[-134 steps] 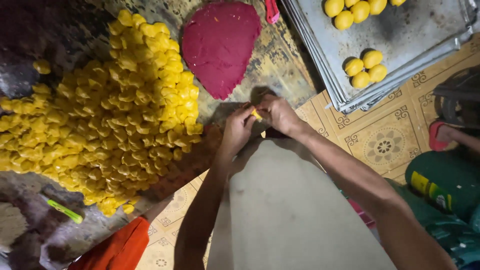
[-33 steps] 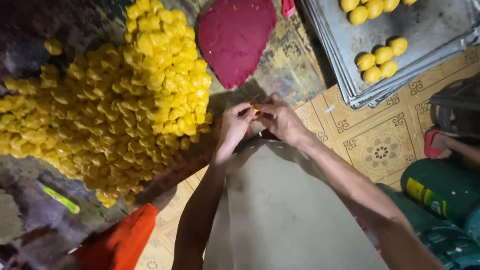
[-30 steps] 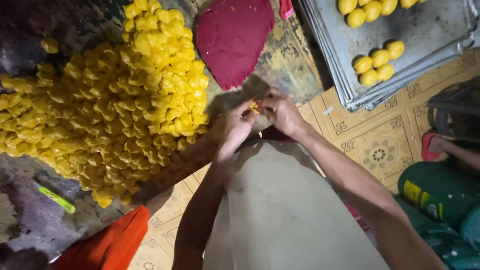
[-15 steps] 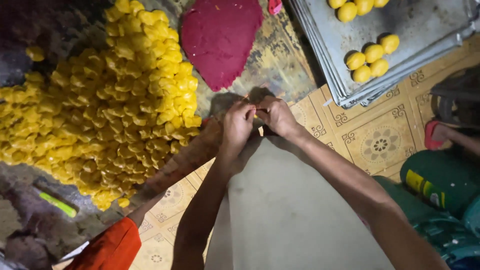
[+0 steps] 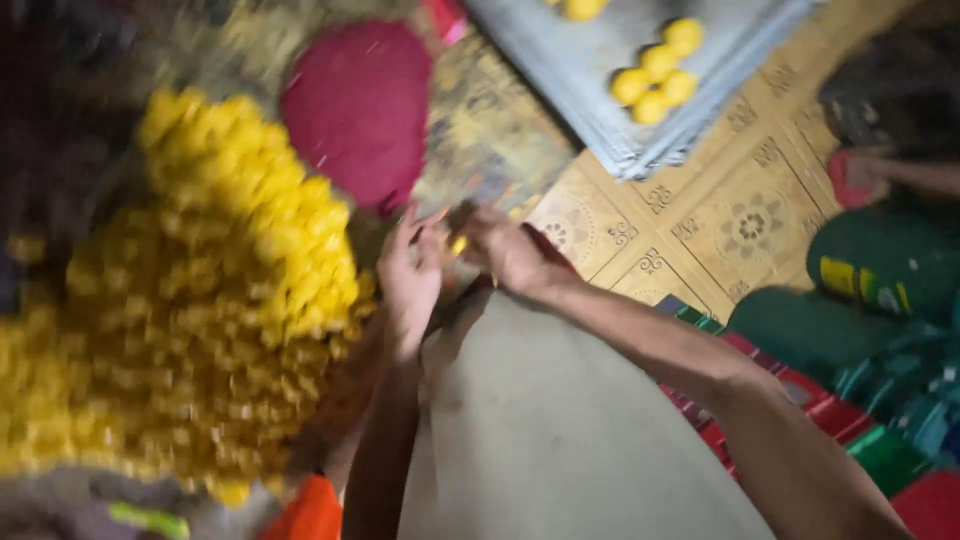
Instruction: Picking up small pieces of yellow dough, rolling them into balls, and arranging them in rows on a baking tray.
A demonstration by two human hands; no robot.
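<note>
My left hand (image 5: 408,272) and my right hand (image 5: 508,252) meet in front of me, fingertips together around a small yellow piece (image 5: 458,244). Motion blur hides exactly which fingers pinch it. To the left lies a large heap of yellow pieces (image 5: 200,320), close beside my left hand. A flat dark-red slab (image 5: 362,108) rests beyond the hands. A stack of grey metal trays (image 5: 640,60) at the upper right carries a few round yellow balls (image 5: 656,72).
Patterned beige floor tiles (image 5: 740,225) lie to the right. Another person's foot in a red sandal (image 5: 870,175) and green clothing (image 5: 880,270) sit at the right edge. An orange cloth (image 5: 310,512) and a green object (image 5: 148,518) show at the bottom left.
The view has swung and blurred, so everything sits further right and lower in frame. Both hands stay together on the small yellow piece.
</note>
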